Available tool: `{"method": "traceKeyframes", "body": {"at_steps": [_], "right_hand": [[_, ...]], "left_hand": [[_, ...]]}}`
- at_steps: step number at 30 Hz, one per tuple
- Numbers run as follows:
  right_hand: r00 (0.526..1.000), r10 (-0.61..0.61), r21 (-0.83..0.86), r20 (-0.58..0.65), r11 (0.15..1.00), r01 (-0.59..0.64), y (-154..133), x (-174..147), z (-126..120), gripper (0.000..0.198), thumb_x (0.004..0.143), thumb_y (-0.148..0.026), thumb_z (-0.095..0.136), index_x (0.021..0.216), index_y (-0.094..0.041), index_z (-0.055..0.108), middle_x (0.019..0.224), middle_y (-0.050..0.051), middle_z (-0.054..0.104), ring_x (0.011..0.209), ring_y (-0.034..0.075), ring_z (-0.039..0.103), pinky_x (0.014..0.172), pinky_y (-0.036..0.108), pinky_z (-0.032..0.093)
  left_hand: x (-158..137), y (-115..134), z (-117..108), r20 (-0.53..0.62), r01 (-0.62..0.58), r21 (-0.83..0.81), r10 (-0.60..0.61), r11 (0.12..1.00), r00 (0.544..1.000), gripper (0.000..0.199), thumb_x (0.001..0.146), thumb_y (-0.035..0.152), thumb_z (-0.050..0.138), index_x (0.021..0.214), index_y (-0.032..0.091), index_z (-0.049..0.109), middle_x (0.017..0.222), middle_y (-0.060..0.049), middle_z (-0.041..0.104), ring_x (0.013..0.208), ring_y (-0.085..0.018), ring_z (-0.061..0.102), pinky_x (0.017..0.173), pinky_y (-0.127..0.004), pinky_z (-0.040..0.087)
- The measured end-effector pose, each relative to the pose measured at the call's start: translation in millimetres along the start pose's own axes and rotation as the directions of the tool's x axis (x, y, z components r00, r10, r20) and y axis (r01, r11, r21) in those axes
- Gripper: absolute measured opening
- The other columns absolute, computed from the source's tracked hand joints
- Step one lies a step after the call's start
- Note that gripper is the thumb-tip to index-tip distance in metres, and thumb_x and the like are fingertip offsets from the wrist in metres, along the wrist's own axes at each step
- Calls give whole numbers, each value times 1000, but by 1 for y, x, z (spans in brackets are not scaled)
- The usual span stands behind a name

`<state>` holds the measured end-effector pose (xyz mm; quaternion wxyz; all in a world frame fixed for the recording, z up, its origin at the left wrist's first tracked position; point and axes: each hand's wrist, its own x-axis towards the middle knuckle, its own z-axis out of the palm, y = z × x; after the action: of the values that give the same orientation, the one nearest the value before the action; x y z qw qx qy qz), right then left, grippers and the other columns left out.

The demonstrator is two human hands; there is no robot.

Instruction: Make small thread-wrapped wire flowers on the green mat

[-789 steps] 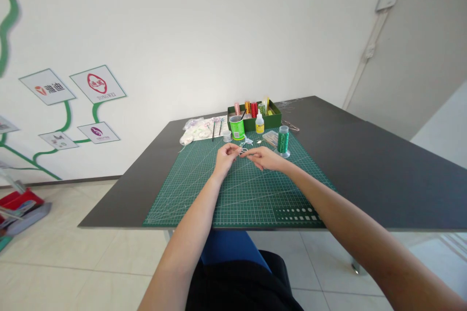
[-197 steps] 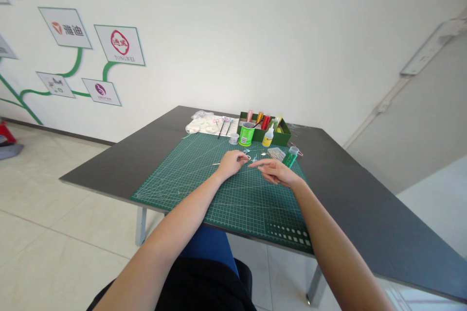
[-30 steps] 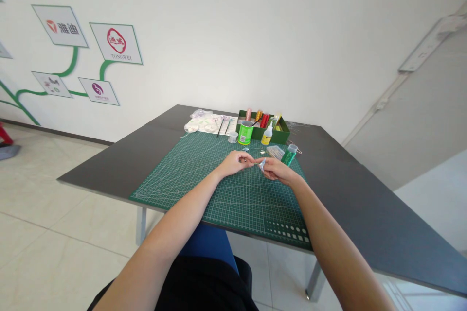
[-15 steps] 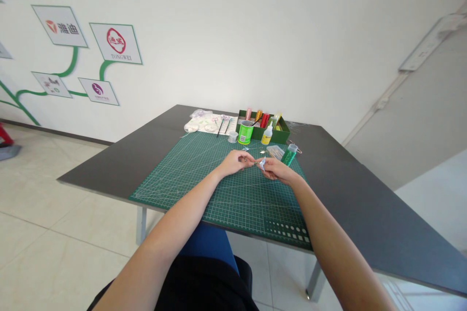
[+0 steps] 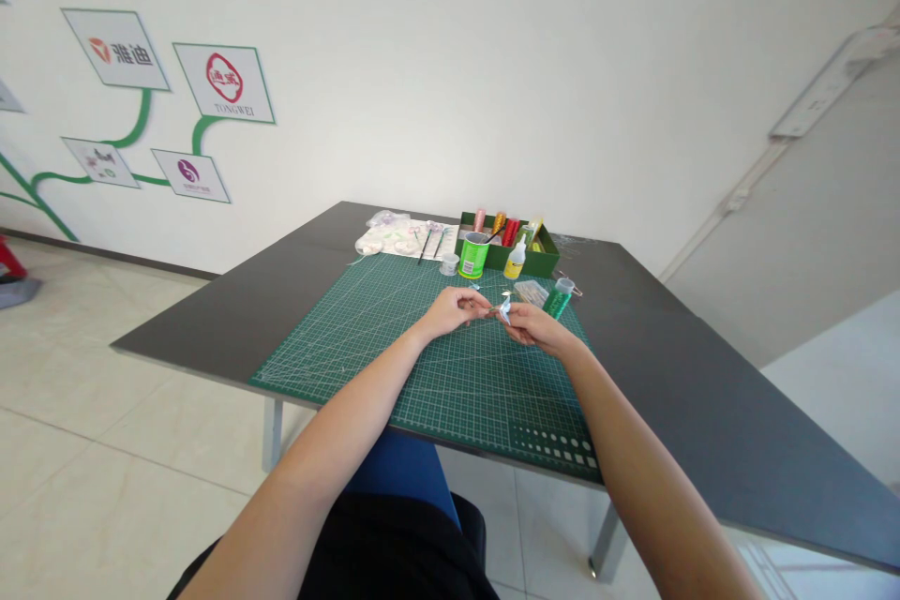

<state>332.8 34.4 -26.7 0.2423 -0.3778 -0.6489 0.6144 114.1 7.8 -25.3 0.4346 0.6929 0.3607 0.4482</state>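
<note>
Over the green cutting mat [image 5: 337,347] my two hands meet fingertip to fingertip. A small pale blue, petal-like piece [image 5: 504,307] is pinched in the fingers of my right hand [image 5: 532,326]. My left hand [image 5: 454,310] is closed in a pinch at the thin end beside that piece; what lies between its fingertips is too small to make out. Just beyond the hands, small pale pieces [image 5: 506,293] lie on the mat. A green glitter tube [image 5: 558,299] leans near my right hand, beside a clear case [image 5: 532,292].
Along the mat's far edge stand a green can [image 5: 473,257], a glue bottle [image 5: 516,259] with a yellow label and a small clear jar [image 5: 448,264]. Behind them a dark green box [image 5: 545,264] holds coloured tubes. Brushes [image 5: 426,246] rest on a white cloth [image 5: 400,239].
The pale blue piece has turned slightly between my fingers. Both hands stay in nearly the same place.
</note>
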Motion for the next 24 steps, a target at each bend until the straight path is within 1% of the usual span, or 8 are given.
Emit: {"method": "traceKeyframes", "body": {"at_steps": [6, 8, 11, 14, 16, 19, 21, 24], "right_hand": [[998, 12, 20, -69, 1000, -11, -4, 0, 1, 47, 67, -29, 67, 112, -15, 63, 53, -7, 53, 36, 5, 38, 33, 17, 17], [998, -1, 20, -69, 1000, 2, -5, 0, 2, 50, 68, -30, 69, 115, -14, 63, 53, -6, 54, 36, 5, 39, 33, 17, 18], [998, -21, 1, -63, 1000, 21, -6, -1, 4, 52, 70, -34, 72, 117, -13, 62, 53, -6, 54, 38, 6, 41, 34, 16, 21], [998, -34, 1, -56, 999, 34, -8, -3, 5, 52, 71, -31, 71, 119, -14, 61, 63, -3, 63, 41, 6, 46, 35, 16, 25], [998, -28, 9, -57, 1000, 29, -9, -3, 5, 53, 69, -27, 69, 120, -15, 60, 70, 0, 68, 42, 6, 49, 35, 16, 26], [998, -13, 18, -63, 1000, 14, -8, -1, 5, 50, 69, -28, 68, 117, -15, 61, 70, 0, 68, 41, 6, 49, 34, 16, 24], [998, -5, 20, -70, 1000, 6, -6, 0, 4, 48, 69, -30, 69, 113, -15, 62, 64, -2, 64, 39, 6, 45, 33, 17, 22], [998, -9, 31, -55, 999, 11, -3, 1, 3, 46, 69, -31, 71, 110, -14, 63, 50, -8, 49, 36, 5, 36, 33, 18, 17]], "left_hand": [[0, 0, 0, 6, 7, 54, -7, 998, 1000, 24, 77, 30, 73, 91, 12, 74, 73, -3, 68, 52, -8, 51, 55, -21, 39], [-1, 0, 0, 42, 0, 105, -4, 994, 999, 21, 78, 29, 72, 90, 12, 75, 70, -2, 66, 51, -8, 51, 56, -22, 39], [-2, 1, 2, 118, -49, 222, 23, 974, 993, 16, 78, 25, 72, 87, 12, 75, 65, -1, 65, 52, -9, 51, 57, -22, 38], [-3, 2, 3, 149, -95, 272, 55, 958, 987, 14, 78, 23, 73, 86, 13, 76, 68, -2, 67, 53, -9, 52, 57, -22, 38], [-3, 1, 3, 130, -87, 249, 56, 965, 990, 14, 79, 24, 72, 86, 12, 75, 66, -1, 66, 53, -9, 53, 58, -22, 39], [-2, 0, 2, 96, -57, 195, 39, 979, 995, 18, 80, 28, 71, 87, 12, 75, 61, 0, 63, 51, -10, 53, 57, -22, 39], [-1, -1, 1, 86, -41, 146, 29, 988, 996, 21, 79, 31, 72, 88, 12, 75, 60, 0, 63, 51, -9, 52, 56, -22, 39], [0, -2, 1, 70, -21, 18, 19, 1000, 997, 27, 77, 36, 74, 90, 11, 74, 64, -1, 64, 51, -9, 52, 55, -22, 40]]}}
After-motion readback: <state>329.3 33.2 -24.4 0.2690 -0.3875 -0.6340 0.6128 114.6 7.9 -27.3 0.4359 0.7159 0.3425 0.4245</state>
